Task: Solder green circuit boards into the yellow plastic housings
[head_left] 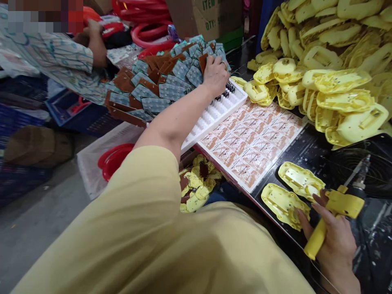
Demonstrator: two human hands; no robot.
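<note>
My left hand [217, 75] reaches far forward to the edge of a heap of circuit boards [176, 92]. Its fingers curl down among the boards, and what is between the fingertips is hidden. Beneath the wrist lies a white slotted foam tray [211, 118] with small black parts at its far end. My right hand [335, 237] is closed around a yellow soldering gun [344, 204], whose metal tip points up and away. Two pale yellow plastic shells, a nearer one [283, 206] and a farther one [300, 179], lie hollow side up beside the right fingertips.
A sheet of printed labels [251, 141] covers part of the black table [275, 171]. Yellow housings [337, 81] are piled at the back right. Below the table edge are more yellow pieces [199, 188]. A co-worker's patterned sleeve [67, 53], red rings [150, 34] and a cardboard box [208, 18] stand beyond.
</note>
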